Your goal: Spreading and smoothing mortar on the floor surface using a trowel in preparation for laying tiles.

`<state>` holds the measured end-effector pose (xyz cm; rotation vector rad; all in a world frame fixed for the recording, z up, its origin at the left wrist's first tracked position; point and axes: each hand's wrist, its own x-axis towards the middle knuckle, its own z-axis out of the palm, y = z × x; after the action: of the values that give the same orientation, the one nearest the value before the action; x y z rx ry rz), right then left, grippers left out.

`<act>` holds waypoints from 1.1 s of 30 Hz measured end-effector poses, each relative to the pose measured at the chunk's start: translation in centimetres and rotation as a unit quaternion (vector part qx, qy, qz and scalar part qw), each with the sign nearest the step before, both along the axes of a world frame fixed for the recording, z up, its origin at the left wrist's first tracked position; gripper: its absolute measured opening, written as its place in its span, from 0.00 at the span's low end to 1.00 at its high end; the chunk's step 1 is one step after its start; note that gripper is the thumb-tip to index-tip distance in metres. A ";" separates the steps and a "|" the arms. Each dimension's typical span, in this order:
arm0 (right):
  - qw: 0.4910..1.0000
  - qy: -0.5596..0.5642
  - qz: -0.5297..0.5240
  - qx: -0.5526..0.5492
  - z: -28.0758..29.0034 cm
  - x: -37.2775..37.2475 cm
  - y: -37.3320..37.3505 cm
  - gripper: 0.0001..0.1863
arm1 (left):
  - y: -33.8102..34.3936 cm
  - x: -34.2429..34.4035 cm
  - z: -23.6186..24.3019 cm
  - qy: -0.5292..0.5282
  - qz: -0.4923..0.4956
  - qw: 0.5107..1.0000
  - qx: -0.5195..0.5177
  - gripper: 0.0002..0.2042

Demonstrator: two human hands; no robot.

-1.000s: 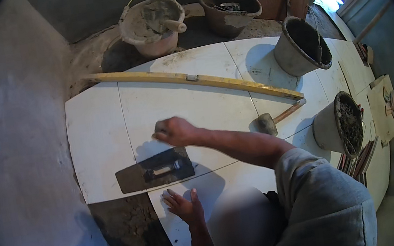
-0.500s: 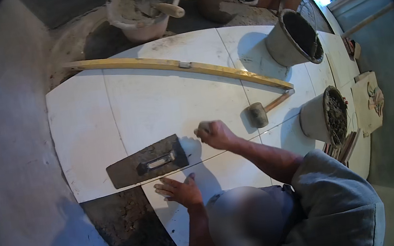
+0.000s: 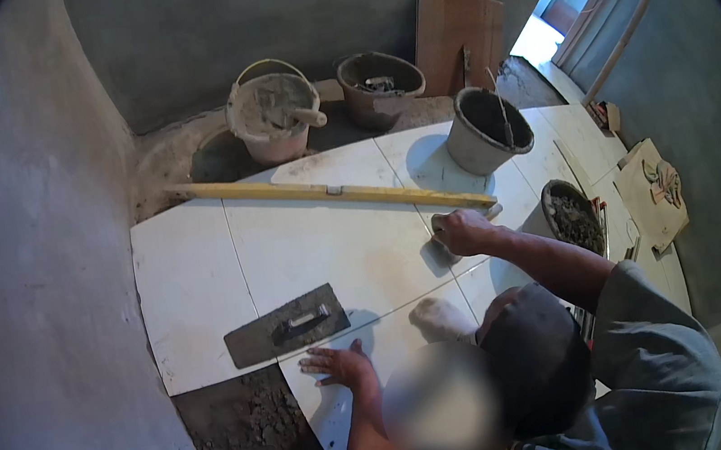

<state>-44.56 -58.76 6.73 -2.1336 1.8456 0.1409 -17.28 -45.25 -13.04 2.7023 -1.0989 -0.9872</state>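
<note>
My left hand (image 3: 340,366) lies flat with fingers spread on a white floor tile (image 3: 330,411). Just beyond its fingertips, a rectangular plastering trowel (image 3: 287,325), coated in grey mortar, rests on the tiles with its handle up. My right hand (image 3: 464,233) is closed in a fist. A small greyish bit shows at its fingers, too little to name. It is over the mallet (image 3: 440,255), covering most of it; whether it touches the mallet I cannot tell. Beyond it lies a long yellow spirit level (image 3: 329,191) across the tiles.
A mortar bucket (image 3: 271,109) and a brown bucket (image 3: 381,87) stand at the back. Two more buckets, one dark inside (image 3: 477,141) and one with rubble (image 3: 574,220), are on the right. Rough mortar bed (image 3: 246,431) shows at the lower left beside the wall (image 3: 47,266).
My right hand has moved right, from near the trowel to over the mallet. My left hand stays flat on the tile. The view has tilted up, showing more back wall.
</note>
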 end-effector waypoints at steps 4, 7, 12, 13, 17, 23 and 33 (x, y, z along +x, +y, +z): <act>0.993 0.010 -0.109 -0.052 -1.1 -3.4 -5.1 0.11 | -0.6 -0.7 0.7 -0.014 0.000 1.000 -0.016 0.58; 0.996 -0.027 -0.072 -0.050 -4.3 -2.5 -10.7 0.14 | -1.6 -1.0 2.2 -0.022 0.006 0.999 0.024 0.59; 0.987 -0.113 0.063 -0.097 -10.7 3.4 -18.4 0.21 | -0.5 -1.0 -0.6 -0.059 -0.002 0.997 -0.047 0.61; 0.986 -0.104 0.076 -0.107 -12.3 3.9 -19.8 0.20 | -1.0 -1.1 -0.4 -0.073 0.011 0.996 -0.042 0.61; 0.984 -0.108 0.135 -0.034 -17.4 5.1 -23.4 0.15 | -0.8 -1.4 -0.2 -0.059 0.040 0.997 -0.025 0.63; 0.946 -0.172 0.261 -0.089 -19.8 4.2 -23.3 0.12 | -1.0 -1.7 0.4 -0.064 0.040 0.997 -0.024 0.62; 0.887 -0.215 0.408 -0.018 -17.4 6.2 -15.2 0.10 | 0.2 -1.2 -1.1 -0.055 0.053 0.996 -0.047 0.63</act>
<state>-38.36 -74.00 -10.71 -2.5610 0.6416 -0.1747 -18.47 -45.05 -14.10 2.7343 -0.9805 -0.7593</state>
